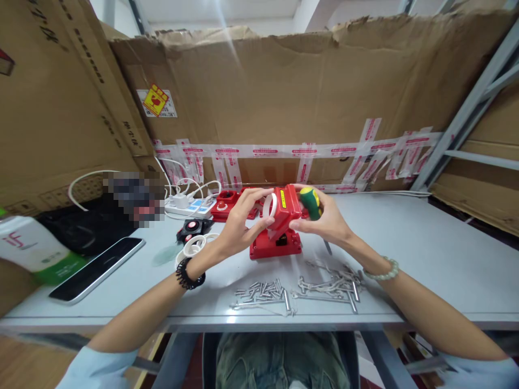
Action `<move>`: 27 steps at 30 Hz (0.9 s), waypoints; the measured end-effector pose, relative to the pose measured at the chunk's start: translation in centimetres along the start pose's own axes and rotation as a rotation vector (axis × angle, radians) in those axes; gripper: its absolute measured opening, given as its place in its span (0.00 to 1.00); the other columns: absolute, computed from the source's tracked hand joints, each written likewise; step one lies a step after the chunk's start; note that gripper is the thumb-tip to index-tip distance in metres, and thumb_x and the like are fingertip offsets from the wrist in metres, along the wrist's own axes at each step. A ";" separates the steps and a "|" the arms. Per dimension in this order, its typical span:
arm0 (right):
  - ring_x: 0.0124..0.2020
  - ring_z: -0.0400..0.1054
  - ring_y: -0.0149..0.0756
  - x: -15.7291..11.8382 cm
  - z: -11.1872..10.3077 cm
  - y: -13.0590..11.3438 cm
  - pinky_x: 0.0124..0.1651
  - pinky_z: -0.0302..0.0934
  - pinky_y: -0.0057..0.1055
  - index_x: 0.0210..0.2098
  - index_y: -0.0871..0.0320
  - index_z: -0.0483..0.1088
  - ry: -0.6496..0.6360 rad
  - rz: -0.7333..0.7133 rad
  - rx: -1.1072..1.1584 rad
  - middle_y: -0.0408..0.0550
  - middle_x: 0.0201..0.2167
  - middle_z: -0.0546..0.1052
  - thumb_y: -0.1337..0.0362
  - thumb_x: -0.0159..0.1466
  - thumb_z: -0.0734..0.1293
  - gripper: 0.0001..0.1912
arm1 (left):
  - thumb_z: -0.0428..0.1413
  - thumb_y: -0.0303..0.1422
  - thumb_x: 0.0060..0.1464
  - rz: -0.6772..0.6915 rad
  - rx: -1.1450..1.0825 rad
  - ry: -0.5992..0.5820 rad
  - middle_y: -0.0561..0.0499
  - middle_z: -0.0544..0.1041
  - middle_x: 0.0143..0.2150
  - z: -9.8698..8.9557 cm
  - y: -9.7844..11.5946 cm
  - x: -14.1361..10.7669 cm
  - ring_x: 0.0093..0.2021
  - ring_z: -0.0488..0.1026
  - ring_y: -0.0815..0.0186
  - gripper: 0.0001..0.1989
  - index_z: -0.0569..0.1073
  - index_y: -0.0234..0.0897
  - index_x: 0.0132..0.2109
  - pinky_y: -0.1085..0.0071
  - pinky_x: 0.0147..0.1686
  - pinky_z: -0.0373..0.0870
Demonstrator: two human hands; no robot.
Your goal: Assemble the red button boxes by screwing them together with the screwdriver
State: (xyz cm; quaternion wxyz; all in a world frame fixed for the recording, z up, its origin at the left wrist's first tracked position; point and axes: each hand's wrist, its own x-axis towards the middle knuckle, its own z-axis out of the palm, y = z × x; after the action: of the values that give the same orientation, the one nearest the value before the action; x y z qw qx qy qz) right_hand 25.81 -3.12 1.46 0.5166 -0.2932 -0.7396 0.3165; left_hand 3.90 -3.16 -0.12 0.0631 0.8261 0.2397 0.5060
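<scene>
A red box [285, 204] with a yellow label is held up tilted between my two hands. My left hand [242, 220] has its thumb and fingers closed around a white ring [270, 206] at the box's left side. On the other side, my right hand [330, 219] grips the box with thumb and fingertips. A screwdriver [310, 203] with a green and yellow handle is tucked in that same hand, its shaft pointing down behind it. Below the box, a red base part [273, 249] rests on the table; whether they touch I cannot tell.
Small screws [263, 292] and T-shaped metal rods with cords [332, 286] lie in front. White rings [194, 246], a black device [192, 229], a phone [97, 268] and a power strip [188, 205] sit left. More red boxes [224, 208] stand behind. Cardboard [263, 97] walls the back.
</scene>
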 end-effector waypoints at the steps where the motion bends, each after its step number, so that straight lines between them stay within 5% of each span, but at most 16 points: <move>1: 0.45 0.73 0.42 0.0 0.2 0.0 0.48 0.68 0.40 0.51 0.56 0.68 -0.031 -0.010 0.006 0.51 0.45 0.78 0.58 0.43 0.78 0.37 | 0.52 0.42 0.62 -0.002 -0.031 0.020 0.41 0.67 0.55 0.2 0.1 -0.1 0.53 0.67 0.57 0.22 0.64 0.42 0.60 0.60 0.50 0.70; 12: 0.44 0.73 0.42 -1.5 2.1 -0.2 0.49 0.69 0.40 0.54 0.58 0.65 0.024 -0.078 -0.096 0.51 0.46 0.77 0.58 0.46 0.76 0.38 | 0.48 0.50 0.62 -0.064 -0.224 0.042 0.43 0.66 0.50 1.1 0.6 -0.4 0.48 0.68 0.60 0.24 0.63 0.41 0.58 0.63 0.47 0.71; 18: 0.52 0.69 0.46 -1.4 1.3 0.5 0.54 0.67 0.44 0.58 0.55 0.61 0.064 -0.414 -0.496 0.54 0.52 0.73 0.62 0.52 0.73 0.36 | 0.46 0.50 0.63 -0.204 -0.291 0.035 0.44 0.70 0.50 1.4 0.6 -0.5 0.51 0.69 0.60 0.23 0.65 0.39 0.55 0.63 0.51 0.68; 24: 0.52 0.67 0.43 -1.3 0.6 1.7 0.46 0.72 0.39 0.64 0.47 0.55 -0.115 -0.626 -0.924 0.49 0.62 0.65 0.71 0.63 0.63 0.31 | 0.41 0.55 0.62 -0.643 -0.487 -0.136 0.53 0.68 0.25 1.9 -1.4 -0.5 0.24 0.65 0.69 0.26 0.67 0.37 0.35 0.70 0.25 0.65; 27: 0.51 0.68 0.42 -1.3 0.8 1.8 0.44 0.73 0.39 0.65 0.48 0.53 -0.147 -0.630 -0.957 0.48 0.63 0.65 0.70 0.64 0.62 0.31 | 0.35 0.58 0.61 -0.673 -0.496 -0.242 0.57 0.61 0.20 2.0 -1.6 -0.4 0.18 0.57 0.72 0.29 0.63 0.38 0.33 0.73 0.18 0.55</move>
State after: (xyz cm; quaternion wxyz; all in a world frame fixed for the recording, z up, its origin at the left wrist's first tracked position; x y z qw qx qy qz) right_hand 25.63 -3.13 -0.89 0.3431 -0.2372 -0.8860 -0.2027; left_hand 4.95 -1.70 -1.90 0.4487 0.7151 0.3578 0.3991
